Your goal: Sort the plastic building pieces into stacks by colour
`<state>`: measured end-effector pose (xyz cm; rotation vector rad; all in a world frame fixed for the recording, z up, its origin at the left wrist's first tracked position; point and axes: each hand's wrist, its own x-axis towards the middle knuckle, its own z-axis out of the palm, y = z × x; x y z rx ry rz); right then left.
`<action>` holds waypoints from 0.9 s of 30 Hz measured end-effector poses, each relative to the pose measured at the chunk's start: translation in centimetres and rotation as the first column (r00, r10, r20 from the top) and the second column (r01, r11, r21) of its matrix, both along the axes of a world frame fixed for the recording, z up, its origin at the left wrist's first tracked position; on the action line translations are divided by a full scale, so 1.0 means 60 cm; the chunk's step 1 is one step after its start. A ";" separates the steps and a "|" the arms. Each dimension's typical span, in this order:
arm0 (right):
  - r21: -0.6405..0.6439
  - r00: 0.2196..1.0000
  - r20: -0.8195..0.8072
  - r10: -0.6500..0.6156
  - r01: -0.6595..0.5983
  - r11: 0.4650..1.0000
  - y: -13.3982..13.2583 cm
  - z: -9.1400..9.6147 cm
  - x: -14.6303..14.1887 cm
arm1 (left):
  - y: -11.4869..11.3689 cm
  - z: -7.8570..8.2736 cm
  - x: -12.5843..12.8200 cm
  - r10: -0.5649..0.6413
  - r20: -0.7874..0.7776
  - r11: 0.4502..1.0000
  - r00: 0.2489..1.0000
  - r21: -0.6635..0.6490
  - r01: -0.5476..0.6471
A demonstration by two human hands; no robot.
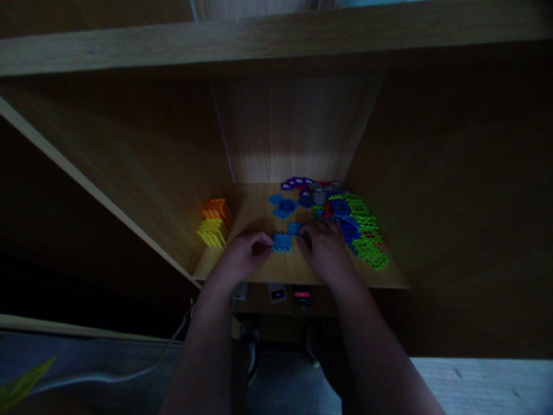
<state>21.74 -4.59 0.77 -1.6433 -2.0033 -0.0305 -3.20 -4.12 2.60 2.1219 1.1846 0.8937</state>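
Note:
On the wooden shelf, my left hand (249, 251) pinches the left edge of a light blue square interlocking tile (282, 242), thumb and finger together. Up and to the right lies a second light blue tile (295, 229), near or touching the first one's corner; whether they are joined I cannot tell. My right hand (323, 243) closes its fingers at the right side of this second tile and partly covers it. Behind the hands lie more loose blue tiles (284, 206). A pile of green tiles (360, 216) and dark blue tiles (348, 229) is right of my right hand.
Stacked orange tiles (216, 211) and yellow tiles (212, 231) stand at the shelf's left. Purple pieces (297, 183) and grey pieces (319, 197) lie at the back. Wooden side panels (449, 190) enclose the shelf. Below its front edge are a phone (302, 295) and a white device (277, 293).

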 end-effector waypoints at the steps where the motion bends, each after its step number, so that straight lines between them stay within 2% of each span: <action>1: -0.003 1.000 -0.002 -0.008 0.008 1.000 0.001 0.000 0.001 | 0.000 0.000 0.000 0.001 -0.001 1.000 1.000 0.000 -0.001; 10: 0.118 0.999 -0.050 0.010 -0.004 0.993 0.002 -0.002 0.005 | 0.001 -0.002 -0.001 -0.006 0.003 1.000 1.000 -0.004 0.006; 14: 0.191 0.970 -0.164 0.179 -0.147 0.971 -0.004 0.010 0.006 | 0.003 -0.004 -0.001 -0.008 0.012 1.000 1.000 0.010 0.008; 18: 0.177 0.906 -0.232 0.354 -0.318 0.931 -0.009 0.019 0.005 | 0.006 -0.010 -0.001 -0.020 0.049 1.000 0.999 0.019 0.019; 27: 0.143 0.886 -0.229 0.404 -0.380 0.914 -0.007 0.012 0.003 | 0.007 -0.013 -0.002 -0.010 0.077 1.000 0.997 -0.003 0.010</action>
